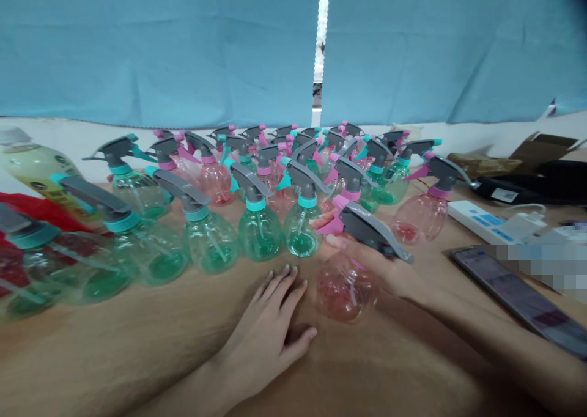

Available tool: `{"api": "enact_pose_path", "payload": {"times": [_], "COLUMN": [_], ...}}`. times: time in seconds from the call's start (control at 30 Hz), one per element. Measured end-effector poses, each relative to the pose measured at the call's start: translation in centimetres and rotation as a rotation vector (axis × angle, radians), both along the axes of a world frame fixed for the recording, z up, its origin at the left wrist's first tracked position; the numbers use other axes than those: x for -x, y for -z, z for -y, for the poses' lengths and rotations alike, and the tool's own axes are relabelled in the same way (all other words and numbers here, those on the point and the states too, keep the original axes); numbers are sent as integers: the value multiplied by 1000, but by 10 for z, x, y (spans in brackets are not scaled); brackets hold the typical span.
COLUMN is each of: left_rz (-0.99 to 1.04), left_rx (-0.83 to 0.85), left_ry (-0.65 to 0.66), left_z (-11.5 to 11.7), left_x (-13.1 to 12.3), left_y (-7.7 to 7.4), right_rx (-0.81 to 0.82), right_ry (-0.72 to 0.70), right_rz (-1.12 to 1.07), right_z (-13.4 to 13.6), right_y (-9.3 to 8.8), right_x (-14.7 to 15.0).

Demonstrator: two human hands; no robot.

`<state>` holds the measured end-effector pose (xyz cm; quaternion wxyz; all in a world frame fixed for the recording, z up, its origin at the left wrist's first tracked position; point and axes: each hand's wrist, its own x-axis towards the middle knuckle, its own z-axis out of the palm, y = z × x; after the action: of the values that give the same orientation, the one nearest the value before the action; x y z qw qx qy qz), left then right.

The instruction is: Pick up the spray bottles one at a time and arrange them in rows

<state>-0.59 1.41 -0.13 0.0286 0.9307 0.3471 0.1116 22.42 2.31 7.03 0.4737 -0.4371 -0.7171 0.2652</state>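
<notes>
My right hand [367,255] is wrapped round the neck of a pink spray bottle [343,288] with a grey and pink trigger head. The bottle is at the front of the group, and its head partly hides my fingers. Flat on the table lies my left hand [274,319], fingers spread, holding nothing, just left of that bottle. Beyond my left hand stand green spray bottles with turquoise collars, the nearest being one green spray bottle [300,236] and another green spray bottle [259,236]. A pink spray bottle [419,218] stands to the right behind my right hand.
Several more green and pink spray bottles crowd the wooden table [137,356] toward the wall. On the right are a phone [523,301], a white power strip [481,221] and an open cardboard box [541,154]. A large pale bottle [41,166] stands at far left.
</notes>
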Motion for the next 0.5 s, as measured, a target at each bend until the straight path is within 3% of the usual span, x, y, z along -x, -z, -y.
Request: {"api": "enact_pose_path", "payload": {"times": [0.3,0.5], "left_rz": [-4,-17], "left_rx": [-1,9], "left_ry": [11,8], "left_z": [-1,0], "left_x": [0,0], "left_y": [-1,-4], "right_rx": [87,53], "right_ry": [-26,2], "right_rz": [-104,-71], "right_z": [-1,-2], "right_y": [10,14], "right_x": [1,-2]}}
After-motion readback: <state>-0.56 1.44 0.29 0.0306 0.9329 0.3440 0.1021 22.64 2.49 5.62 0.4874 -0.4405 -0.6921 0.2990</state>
